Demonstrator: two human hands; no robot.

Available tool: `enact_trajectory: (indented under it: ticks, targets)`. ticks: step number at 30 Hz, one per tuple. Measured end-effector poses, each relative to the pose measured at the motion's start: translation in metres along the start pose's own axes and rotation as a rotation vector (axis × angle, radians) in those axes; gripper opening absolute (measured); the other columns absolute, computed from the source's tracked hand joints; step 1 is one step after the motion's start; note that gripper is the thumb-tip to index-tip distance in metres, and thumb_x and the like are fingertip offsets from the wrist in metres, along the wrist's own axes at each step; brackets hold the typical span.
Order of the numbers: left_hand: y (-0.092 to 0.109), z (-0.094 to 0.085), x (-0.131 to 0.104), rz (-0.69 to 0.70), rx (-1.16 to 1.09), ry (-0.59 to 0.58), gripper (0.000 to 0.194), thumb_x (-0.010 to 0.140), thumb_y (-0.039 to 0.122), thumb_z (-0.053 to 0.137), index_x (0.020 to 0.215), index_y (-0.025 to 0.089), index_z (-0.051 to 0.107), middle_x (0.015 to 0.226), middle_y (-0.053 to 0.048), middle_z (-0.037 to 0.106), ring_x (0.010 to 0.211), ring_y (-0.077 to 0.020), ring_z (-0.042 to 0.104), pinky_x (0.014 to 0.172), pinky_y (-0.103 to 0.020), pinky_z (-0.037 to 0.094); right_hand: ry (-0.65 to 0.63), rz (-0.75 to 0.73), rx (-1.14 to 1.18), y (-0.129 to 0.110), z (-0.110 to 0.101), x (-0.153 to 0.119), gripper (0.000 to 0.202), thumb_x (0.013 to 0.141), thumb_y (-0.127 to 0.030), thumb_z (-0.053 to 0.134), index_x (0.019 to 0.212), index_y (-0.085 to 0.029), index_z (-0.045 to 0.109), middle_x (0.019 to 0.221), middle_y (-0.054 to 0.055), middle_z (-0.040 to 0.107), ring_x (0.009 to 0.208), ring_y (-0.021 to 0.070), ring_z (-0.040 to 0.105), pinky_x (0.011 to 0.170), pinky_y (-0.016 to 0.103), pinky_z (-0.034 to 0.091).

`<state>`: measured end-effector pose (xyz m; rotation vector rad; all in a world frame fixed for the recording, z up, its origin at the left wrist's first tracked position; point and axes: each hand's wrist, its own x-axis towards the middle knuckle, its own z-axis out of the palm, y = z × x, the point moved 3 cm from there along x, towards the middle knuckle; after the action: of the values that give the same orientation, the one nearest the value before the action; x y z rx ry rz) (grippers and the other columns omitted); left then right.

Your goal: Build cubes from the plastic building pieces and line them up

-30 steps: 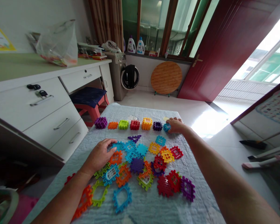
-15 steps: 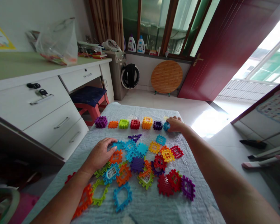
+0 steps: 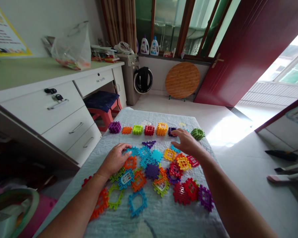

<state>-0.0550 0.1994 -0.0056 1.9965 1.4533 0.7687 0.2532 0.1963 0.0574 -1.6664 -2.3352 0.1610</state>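
My left hand (image 3: 115, 159) is at the left of a loose pile of plastic interlocking tiles, its thumb and fingers closed at the edge of a light blue tile (image 3: 133, 151). Beside it lie an orange tile (image 3: 130, 162) and a light blue window tile (image 3: 126, 178). My right hand (image 3: 188, 142) hovers with thumb and fingers apart, nothing between them, near a light blue tile (image 3: 175, 148) that it partly covers. Behind it stands a row of colour-sorted stacks: purple (image 3: 114, 127), orange (image 3: 126, 130), lime (image 3: 137, 129), red (image 3: 149, 130), yellow (image 3: 161, 129), dark purple (image 3: 171, 131) and green (image 3: 198, 133).
A pale cloth (image 3: 164, 221) covers the low table. To the left are a white desk (image 3: 62, 122) with a plastic bag (image 3: 73, 49) and a stool (image 3: 103, 102). A washing machine (image 3: 131, 79), a round wooden board (image 3: 182, 80) and a red door (image 3: 228, 56) are beyond.
My right hand has left the light blue stack at the row's right end and come nearer, opening over the pile. The green stack is now uncovered. My left hand stays at its tile.
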Motion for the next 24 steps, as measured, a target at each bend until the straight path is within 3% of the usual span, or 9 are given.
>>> enact_trajectory:
  ticks: [4,9,16,24]
  targets:
    - [-0.003,-0.001,0.001,-0.125,-0.208,-0.007,0.036,0.074,0.043,0.058,0.097,0.016,0.065,0.093,-0.007,0.067,0.09,-0.0235,0.061,0.084,-0.037,0.048,-0.11,-0.126,0.096,-0.056,0.03,-0.016,0.035,0.08,-0.036,0.061,0.109,-0.017,0.06,0.101,0.009,0.063,0.097,0.0238,0.053,0.084,0.036,0.039]
    - [-0.005,-0.005,0.0,-0.23,-0.553,-0.035,0.04,0.071,0.046,0.065,0.097,0.015,0.063,0.088,-0.005,0.067,0.084,-0.0196,0.061,0.082,-0.034,0.047,-0.144,-0.041,-0.017,-0.077,0.05,-0.015,0.041,0.078,-0.042,0.063,0.111,-0.017,0.059,0.104,0.012,0.062,0.098,0.0266,0.051,0.084,0.038,0.038]
    - [-0.003,-0.009,-0.002,-0.29,-0.689,-0.078,0.04,0.068,0.042,0.07,0.096,0.016,0.063,0.088,-0.003,0.066,0.082,-0.0172,0.061,0.083,-0.032,0.046,-0.127,-0.069,0.052,-0.071,0.051,-0.017,0.039,0.078,-0.026,0.062,0.116,-0.016,0.056,0.103,0.009,0.062,0.096,0.0218,0.053,0.085,0.033,0.038]
    - [-0.001,-0.008,-0.001,-0.284,-0.669,-0.073,0.041,0.067,0.042,0.071,0.096,0.015,0.063,0.089,-0.004,0.067,0.083,-0.0179,0.062,0.085,-0.034,0.046,-0.034,0.015,0.089,-0.026,0.021,-0.02,0.031,0.082,-0.025,0.059,0.11,-0.013,0.06,0.106,0.012,0.062,0.099,0.023,0.052,0.088,0.036,0.038]
